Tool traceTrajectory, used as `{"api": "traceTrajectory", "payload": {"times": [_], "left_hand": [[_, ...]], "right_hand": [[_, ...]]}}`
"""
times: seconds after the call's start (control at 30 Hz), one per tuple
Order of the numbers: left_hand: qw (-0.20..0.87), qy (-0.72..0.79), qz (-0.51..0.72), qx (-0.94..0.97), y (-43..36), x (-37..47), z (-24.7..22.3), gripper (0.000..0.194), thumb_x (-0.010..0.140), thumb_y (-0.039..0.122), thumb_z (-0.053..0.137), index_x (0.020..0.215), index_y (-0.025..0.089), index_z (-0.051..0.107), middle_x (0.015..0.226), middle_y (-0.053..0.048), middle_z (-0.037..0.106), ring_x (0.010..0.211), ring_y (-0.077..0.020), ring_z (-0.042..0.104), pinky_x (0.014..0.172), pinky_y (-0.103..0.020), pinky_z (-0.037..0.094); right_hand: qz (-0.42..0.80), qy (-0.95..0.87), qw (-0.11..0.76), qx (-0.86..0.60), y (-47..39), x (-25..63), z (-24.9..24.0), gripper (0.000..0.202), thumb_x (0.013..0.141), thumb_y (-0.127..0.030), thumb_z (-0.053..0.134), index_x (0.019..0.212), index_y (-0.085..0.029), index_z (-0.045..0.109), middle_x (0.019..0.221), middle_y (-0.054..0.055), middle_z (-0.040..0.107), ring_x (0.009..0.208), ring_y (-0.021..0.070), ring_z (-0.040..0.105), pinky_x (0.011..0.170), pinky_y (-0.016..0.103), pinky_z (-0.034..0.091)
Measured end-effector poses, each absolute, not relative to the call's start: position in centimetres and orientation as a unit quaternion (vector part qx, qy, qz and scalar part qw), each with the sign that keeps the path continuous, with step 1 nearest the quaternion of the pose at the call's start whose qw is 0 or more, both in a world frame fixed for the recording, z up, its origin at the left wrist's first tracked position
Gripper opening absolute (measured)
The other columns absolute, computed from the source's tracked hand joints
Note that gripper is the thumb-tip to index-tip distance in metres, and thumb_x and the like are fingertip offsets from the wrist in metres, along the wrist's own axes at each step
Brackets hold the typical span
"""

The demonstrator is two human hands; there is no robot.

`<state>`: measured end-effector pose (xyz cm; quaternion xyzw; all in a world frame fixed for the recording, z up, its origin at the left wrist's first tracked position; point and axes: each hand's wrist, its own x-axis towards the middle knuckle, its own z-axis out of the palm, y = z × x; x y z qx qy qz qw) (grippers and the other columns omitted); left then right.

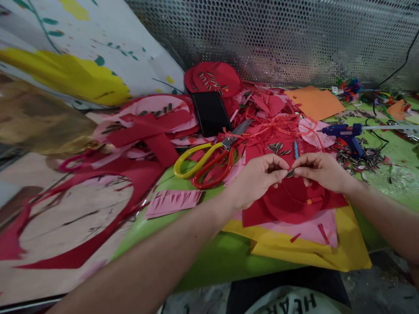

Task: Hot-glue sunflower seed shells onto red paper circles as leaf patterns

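Note:
My left hand (266, 176) and my right hand (316, 170) meet over a red paper circle (288, 207). Between their fingertips is a dark sunflower seed (290, 173), pinched from both sides. On the circle below lies a thin curved line with a small orange piece (314, 200) near its lower right. Just beyond my fingers sit a small heap of sunflower seeds (278, 148) and a short blue stick (296, 149). Under the circle are layers of red, pink and yellow paper (347, 244).
Scissors (212, 163) with yellow and red handles lie left of my hands, near a black phone (212, 113). A blue glue gun (348, 135) rests on the right among loose seeds. Red paper scraps (258, 109) pile up behind. A perforated metal panel (278, 39) stands at the back.

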<state>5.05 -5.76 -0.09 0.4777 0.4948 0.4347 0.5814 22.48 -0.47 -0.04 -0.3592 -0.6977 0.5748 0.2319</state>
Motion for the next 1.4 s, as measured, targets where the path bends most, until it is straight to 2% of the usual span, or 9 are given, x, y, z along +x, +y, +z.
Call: {"api": "traceTrajectory", "payload": {"times": [0.23, 0.37, 0.5, 0.7, 0.87, 1.0, 1.17, 1.3, 1.4], "left_hand": [[0.556, 0.508, 0.414, 0.511, -5.8, 5.1, 0.0, 0.008, 0.069, 0.016, 0.060, 0.077, 0.015, 0.058, 0.062, 0.006, 0.054, 0.052, -0.0059, 0.047, 0.054, -0.021, 0.038], [0.495, 0.513, 0.391, 0.582, -5.9, 5.1, -0.5, 0.009, 0.071, 0.022, 0.060, 0.078, 0.016, 0.060, 0.071, 0.002, 0.061, 0.064, -0.0092, 0.053, 0.060, -0.022, 0.042], [0.408, 0.531, 0.371, 0.644, -5.6, 4.5, -0.5, 0.009, 0.075, 0.021, 0.055, 0.078, 0.017, 0.062, 0.072, 0.001, 0.064, 0.067, -0.0112, 0.056, 0.063, -0.023, 0.044], [0.234, 0.651, 0.335, 0.640, -3.0, 1.6, -0.8, 0.012, 0.077, 0.019, 0.055, 0.082, 0.016, 0.065, 0.081, -0.003, 0.069, 0.071, -0.0141, 0.060, 0.070, -0.025, 0.046], [0.162, 0.676, 0.245, 0.675, -1.4, 0.5, -1.7, 0.015, 0.079, 0.019, 0.053, 0.082, 0.018, 0.068, 0.086, -0.004, 0.070, 0.078, -0.0174, 0.061, 0.076, -0.029, 0.045], [0.113, 0.679, 0.210, 0.695, -1.1, 0.6, -0.8, 0.019, 0.081, 0.021, 0.051, 0.082, 0.018, 0.070, 0.088, -0.007, 0.069, 0.082, -0.0202, 0.061, 0.078, -0.031, 0.045], [0.037, 0.614, 0.148, 0.774, 0.0, 2.0, 0.8, 0.028, 0.085, 0.018, 0.044, 0.098, 0.017, 0.068, 0.102, -0.009, 0.064, 0.095, -0.0220, 0.059, 0.083, -0.031, 0.044], [0.015, 0.556, 0.038, 0.830, 2.2, 3.7, 0.9, 0.031, 0.086, 0.019, 0.043, 0.108, 0.019, 0.065, 0.107, -0.011, 0.060, 0.096, -0.0248, 0.059, 0.072, -0.031, 0.044], [0.037, 0.548, -0.006, 0.835, 3.5, 4.4, 0.8, 0.027, 0.082, 0.017, 0.049, 0.102, 0.019, 0.067, 0.100, -0.011, 0.063, 0.093, -0.0246, 0.059, 0.070, -0.029, 0.042]], "right_hand": [[0.597, -0.680, 0.225, -0.361, -0.6, 22.4, 0.1, 0.014, 0.071, -0.028, 0.063, 0.077, -0.016, 0.061, 0.064, -0.003, 0.062, 0.041, 0.0033, 0.051, 0.040, 0.017, 0.040], [0.589, -0.689, 0.222, -0.359, -0.8, 22.4, 0.1, 0.013, 0.073, -0.028, 0.062, 0.076, -0.016, 0.060, 0.063, -0.003, 0.060, 0.042, 0.0037, 0.052, 0.042, 0.017, 0.041], [0.575, -0.699, 0.229, -0.359, -0.8, 22.5, -0.2, 0.014, 0.074, -0.030, 0.059, 0.078, -0.017, 0.059, 0.065, -0.003, 0.060, 0.043, 0.0050, 0.052, 0.042, 0.019, 0.041], [0.435, -0.763, 0.278, -0.389, 0.2, 23.4, -0.5, 0.012, 0.076, -0.030, 0.056, 0.077, -0.018, 0.059, 0.062, -0.003, 0.057, 0.047, 0.0066, 0.049, 0.046, 0.021, 0.040], [0.292, -0.826, 0.274, -0.397, 1.0, 23.9, -0.5, 0.013, 0.077, -0.027, 0.053, 0.078, -0.018, 0.063, 0.071, 0.002, 0.067, 0.060, 0.0112, 0.055, 0.056, 0.025, 0.042], [0.260, -0.836, 0.264, -0.404, 1.2, 24.0, -0.2, 0.016, 0.078, -0.028, 0.053, 0.079, -0.017, 0.065, 0.073, 0.003, 0.068, 0.060, 0.0123, 0.056, 0.057, 0.025, 0.042], [0.239, -0.841, 0.260, -0.410, 1.3, 24.2, 0.2, 0.015, 0.078, -0.027, 0.054, 0.078, -0.018, 0.066, 0.072, 0.002, 0.068, 0.058, 0.0118, 0.054, 0.055, 0.024, 0.039], [0.213, -0.851, 0.269, -0.398, 1.4, 24.6, 0.3, 0.015, 0.079, -0.027, 0.054, 0.079, -0.018, 0.066, 0.069, 0.001, 0.067, 0.055, 0.0108, 0.052, 0.053, 0.024, 0.037], [0.199, -0.865, 0.267, -0.375, 1.5, 24.8, 0.4, 0.016, 0.081, -0.027, 0.053, 0.081, -0.018, 0.067, 0.072, 0.002, 0.068, 0.057, 0.0111, 0.053, 0.055, 0.024, 0.038]]}}
